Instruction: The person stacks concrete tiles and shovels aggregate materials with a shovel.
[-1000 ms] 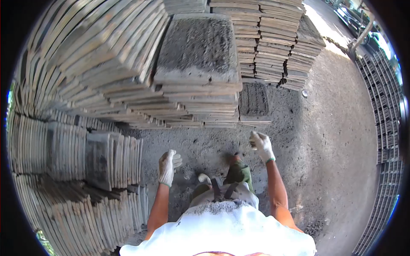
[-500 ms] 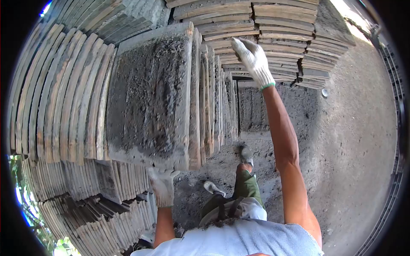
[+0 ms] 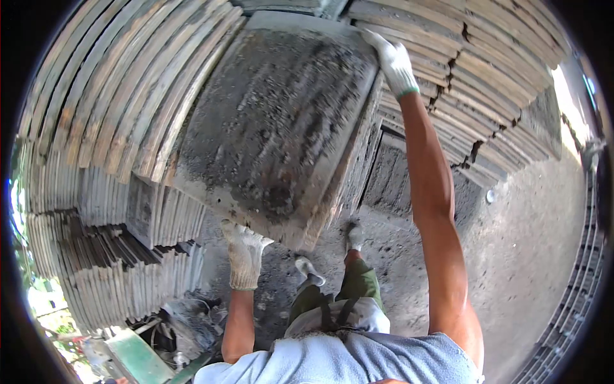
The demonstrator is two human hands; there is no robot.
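Note:
A large flat board (image 3: 275, 115), its face caked with dark grit, stands in front of me at the front of a row of similar boards, tilted in view. My right hand (image 3: 391, 61), in a white knit glove with a green cuff, grips its upper right corner with the fingers at the edge. Down at the lower edge, my left hand (image 3: 244, 255), in a dirty white glove, is closed against the board, with its fingertips partly hidden.
On the left stands a row of upright boards (image 3: 121, 83), with more stacked boards (image 3: 128, 275) below. Layered boards (image 3: 486, 77) rise at the upper right. Another grit-covered board (image 3: 390, 176) stands beyond my feet. A green panel (image 3: 137, 355) lies at lower left.
My right hand has come from the air onto the board's upper right corner. The board now appears tilted and larger, and the view has shifted. My left hand remains at the lower edge.

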